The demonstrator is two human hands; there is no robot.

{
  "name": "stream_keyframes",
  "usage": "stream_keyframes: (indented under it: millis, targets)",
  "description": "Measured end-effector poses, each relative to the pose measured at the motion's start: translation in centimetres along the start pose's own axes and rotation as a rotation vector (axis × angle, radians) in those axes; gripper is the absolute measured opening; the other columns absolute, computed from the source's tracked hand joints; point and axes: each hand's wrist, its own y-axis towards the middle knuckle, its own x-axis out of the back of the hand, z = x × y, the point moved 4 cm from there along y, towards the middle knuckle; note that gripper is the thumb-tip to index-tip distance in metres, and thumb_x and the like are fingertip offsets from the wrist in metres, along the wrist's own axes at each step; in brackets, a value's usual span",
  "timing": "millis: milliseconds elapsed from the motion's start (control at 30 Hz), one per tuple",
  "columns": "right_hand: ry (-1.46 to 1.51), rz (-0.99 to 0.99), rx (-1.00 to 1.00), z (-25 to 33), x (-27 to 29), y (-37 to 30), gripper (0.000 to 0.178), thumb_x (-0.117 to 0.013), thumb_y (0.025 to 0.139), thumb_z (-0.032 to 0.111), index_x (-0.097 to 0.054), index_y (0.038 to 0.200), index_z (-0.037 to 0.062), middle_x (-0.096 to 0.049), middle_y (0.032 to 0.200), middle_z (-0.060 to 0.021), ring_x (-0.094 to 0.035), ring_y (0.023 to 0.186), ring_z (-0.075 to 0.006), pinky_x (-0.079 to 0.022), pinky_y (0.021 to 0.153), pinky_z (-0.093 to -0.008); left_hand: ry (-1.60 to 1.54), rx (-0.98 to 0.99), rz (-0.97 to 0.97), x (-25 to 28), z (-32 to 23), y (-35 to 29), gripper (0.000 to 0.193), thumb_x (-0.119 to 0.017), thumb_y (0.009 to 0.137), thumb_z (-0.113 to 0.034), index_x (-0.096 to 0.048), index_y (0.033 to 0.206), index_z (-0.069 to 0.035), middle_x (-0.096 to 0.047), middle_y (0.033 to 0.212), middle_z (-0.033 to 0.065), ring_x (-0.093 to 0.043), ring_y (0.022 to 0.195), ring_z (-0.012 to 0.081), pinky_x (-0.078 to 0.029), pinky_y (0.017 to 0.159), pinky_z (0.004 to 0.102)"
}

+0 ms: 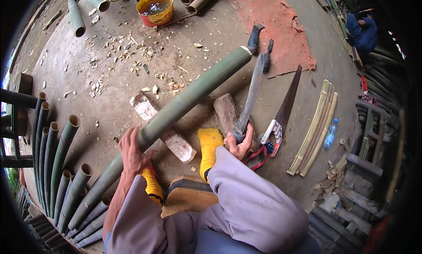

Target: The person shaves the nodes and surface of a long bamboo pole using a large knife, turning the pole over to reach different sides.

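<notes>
A long green bamboo pole slants from the lower left to the upper middle, lying across a pale, chopped wooden block. My left hand is closed round the pole just above my left knee. My right hand grips a machete by its handle, beside my right knee. The long curved blade points up and away, apart from the pole. A second wooden block lies between the pole and the blade. A handsaw with a white and red handle lies to the right of my right hand.
Two dark-handled tools lie by a red mat. A yellow bucket holds liquid. Bamboo strips and a water bottle lie right. Cut bamboo poles stand left. Wood chips litter the floor. Another person sits far right.
</notes>
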Motion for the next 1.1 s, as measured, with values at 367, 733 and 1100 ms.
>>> stream_keyframes:
  millis: [367, 733, 1100]
  targets:
    - [-0.193, 0.059, 0.068, 0.8, 0.3, 0.9, 0.067, -0.075, 0.080, 0.021, -0.046, 0.135, -0.0028, -0.060, 0.112, -0.0227, -0.064, 0.096, -0.0358, -0.051, 0.083, -0.0403, 0.267, 0.248, -0.031, 2.1, 10.2, -9.1, 0.068, -0.079, 0.059, -0.016, -0.055, 0.121, -0.006, -0.063, 0.107, 0.0133, -0.059, 0.103, 0.0330, -0.045, 0.089, 0.0445]
    - [-0.285, 0.045, 0.091, 2.1, -0.1, 0.9, 0.060, -0.074, 0.077, 0.017, -0.051, 0.128, -0.0022, -0.063, 0.087, -0.0141, -0.061, 0.074, -0.0228, -0.050, 0.067, -0.0367, 0.218, 0.316, -0.038, 2.8, 5.5, 0.1, 0.068, -0.078, 0.059, -0.023, -0.058, 0.123, -0.011, -0.064, 0.111, 0.0111, -0.061, 0.105, 0.0324, -0.046, 0.090, 0.0456]
    - [-0.314, 0.181, 0.046, 3.7, -2.3, 0.4, 0.063, -0.074, 0.080, 0.022, -0.050, 0.135, 0.0000, -0.065, 0.110, -0.0224, -0.065, 0.096, -0.0331, -0.052, 0.084, -0.0404, 0.064, 0.250, -0.013, 1.8, 2.6, 4.8, 0.088, -0.084, 0.060, -0.026, -0.046, 0.139, -0.013, -0.058, 0.128, 0.0112, -0.054, 0.121, 0.0292, -0.040, 0.100, 0.0484]
